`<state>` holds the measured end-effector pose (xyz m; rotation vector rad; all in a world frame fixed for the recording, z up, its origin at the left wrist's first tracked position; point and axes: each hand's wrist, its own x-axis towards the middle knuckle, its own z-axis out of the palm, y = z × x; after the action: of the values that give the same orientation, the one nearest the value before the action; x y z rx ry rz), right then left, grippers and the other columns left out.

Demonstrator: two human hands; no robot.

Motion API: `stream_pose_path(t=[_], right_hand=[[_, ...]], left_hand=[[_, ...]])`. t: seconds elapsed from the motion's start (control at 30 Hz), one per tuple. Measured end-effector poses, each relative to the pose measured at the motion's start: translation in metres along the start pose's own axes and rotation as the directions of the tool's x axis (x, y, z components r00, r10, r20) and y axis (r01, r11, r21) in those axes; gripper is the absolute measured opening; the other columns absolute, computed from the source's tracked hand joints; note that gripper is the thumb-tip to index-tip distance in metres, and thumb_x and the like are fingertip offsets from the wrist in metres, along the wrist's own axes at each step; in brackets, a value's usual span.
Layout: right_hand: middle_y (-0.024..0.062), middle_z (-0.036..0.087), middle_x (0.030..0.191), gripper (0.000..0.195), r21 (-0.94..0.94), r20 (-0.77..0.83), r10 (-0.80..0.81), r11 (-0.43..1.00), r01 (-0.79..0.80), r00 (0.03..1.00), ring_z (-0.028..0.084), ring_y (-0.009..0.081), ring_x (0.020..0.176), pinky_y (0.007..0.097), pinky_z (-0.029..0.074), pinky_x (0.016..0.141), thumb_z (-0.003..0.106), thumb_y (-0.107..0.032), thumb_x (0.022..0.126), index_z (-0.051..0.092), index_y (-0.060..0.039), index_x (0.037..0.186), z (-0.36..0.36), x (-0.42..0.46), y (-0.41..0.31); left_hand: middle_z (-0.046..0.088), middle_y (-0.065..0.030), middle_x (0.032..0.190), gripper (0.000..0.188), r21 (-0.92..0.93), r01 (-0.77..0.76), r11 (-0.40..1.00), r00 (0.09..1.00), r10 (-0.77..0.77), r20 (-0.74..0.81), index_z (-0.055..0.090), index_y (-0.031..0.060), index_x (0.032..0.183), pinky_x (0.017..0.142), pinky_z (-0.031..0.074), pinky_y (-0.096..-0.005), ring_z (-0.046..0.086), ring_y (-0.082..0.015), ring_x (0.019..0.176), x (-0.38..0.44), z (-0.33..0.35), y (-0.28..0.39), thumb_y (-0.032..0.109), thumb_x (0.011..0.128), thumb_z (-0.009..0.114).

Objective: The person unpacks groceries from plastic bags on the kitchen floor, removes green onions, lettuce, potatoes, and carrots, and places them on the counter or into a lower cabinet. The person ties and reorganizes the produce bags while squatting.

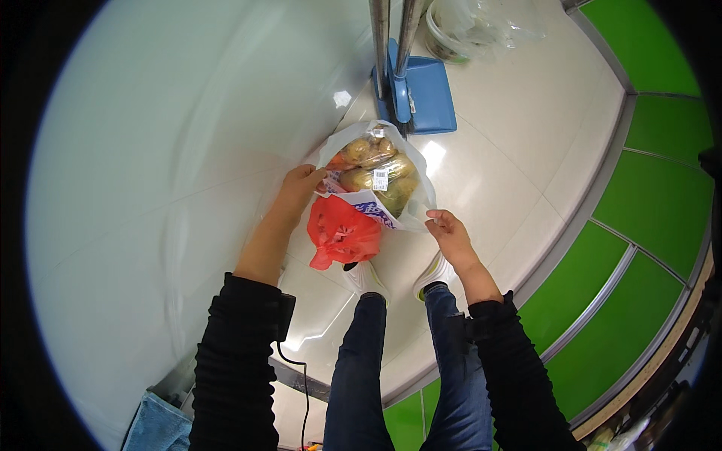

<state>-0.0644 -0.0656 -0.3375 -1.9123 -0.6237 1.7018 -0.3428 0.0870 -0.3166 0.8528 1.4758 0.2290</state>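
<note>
A white plastic shopping bag with printed writing gapes on the tiled floor in front of my feet. Its rim is pinched at the left by my left hand and at the lower right by my right hand. Inside lie clear plastic bags of potatoes and larger yellow-green produce; a white label sits on the clear wrap. Something orange shows at the bag's left side. Against its near side rests a red plastic bag, whose contents I cannot make out.
A blue dustpan and a broom stand just beyond the bag. Farther back is a bucket with a plastic liner. Green cabinet doors curve along the right, a pale tiled wall rises left, and a blue towel hangs lower left.
</note>
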Motion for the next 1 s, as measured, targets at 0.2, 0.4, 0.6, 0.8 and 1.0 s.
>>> stream_pose_path(t=[0.2,0.4,0.6,0.8,1.0], right_hand=[[0.0207,0.049,0.112,0.028,-0.64,-0.286,-0.67,0.666,0.384,0.685,0.047,0.0376,0.107,0.0398,0.039,0.092,0.053,-0.002,0.078,0.053,-0.0013,0.106,0.025,-0.008,-0.035],[0.0142,0.048,0.12,0.039,-0.374,0.091,-0.397,0.836,0.401,0.913,0.044,0.0315,0.114,0.0406,0.035,0.096,0.055,-0.006,0.077,0.049,-0.0038,0.115,0.084,0.02,-0.023],[0.0116,0.056,0.11,0.055,-0.88,0.294,-0.22,0.316,0.354,0.93,0.051,0.0259,0.109,0.0495,0.02,0.104,0.061,-0.027,0.078,0.041,-0.0109,0.126,0.096,0.057,0.038],[0.0106,0.06,0.103,0.044,-0.93,0.362,0.07,0.1,0.355,0.93,0.051,0.0266,0.108,0.0517,0.014,0.106,0.06,-0.035,0.08,0.053,-0.0133,0.117,0.08,0.052,0.068],[0.0116,0.061,0.1,0.034,-0.964,0.229,-0.217,0.087,0.253,0.949,0.053,0.0262,0.103,0.0497,0.022,0.102,0.058,-0.034,0.081,0.059,-0.0099,0.105,0.091,0.052,0.046]], left_hand=[[0.05,-0.0195,0.11,0.037,0.864,-0.354,0.357,0.386,0.898,-0.213,0.049,0.002,0.112,0.088,0.038,-0.0388,0.049,-0.032,0.101,-0.01,0.031,0.018,0.007,0.075,0.052],[0.048,-0.0175,0.12,0.05,0.661,-0.61,0.438,0.676,0.722,0.145,0.044,0.0035,0.122,0.101,0.028,-0.0437,0.044,-0.0327,0.112,-0.003,0.087,-0.036,0.003,0.073,0.054],[0.055,-0.0148,0.113,0.059,0.933,-0.319,0.168,0.816,0.549,0.18,0.036,0.0049,0.131,0.108,0.018,-0.0464,0.047,-0.0296,0.111,0.035,0.09,-0.11,0.003,0.074,0.051],[0.059,-0.0123,0.106,0.048,0.927,-0.317,0.198,0.947,0.111,0.3,0.052,0.0071,0.12,0.102,0.027,-0.0464,0.05,-0.0241,0.108,0.022,0.06,-0.12,0.008,0.072,0.056],[0.057,-0.0156,0.109,0.049,0.705,-0.468,0.533,0.872,0.408,0.27,0.049,0.0042,0.121,0.091,0.04,-0.0387,0.053,-0.0294,0.103,0.021,0.042,-0.136,0.016,0.075,0.062]])
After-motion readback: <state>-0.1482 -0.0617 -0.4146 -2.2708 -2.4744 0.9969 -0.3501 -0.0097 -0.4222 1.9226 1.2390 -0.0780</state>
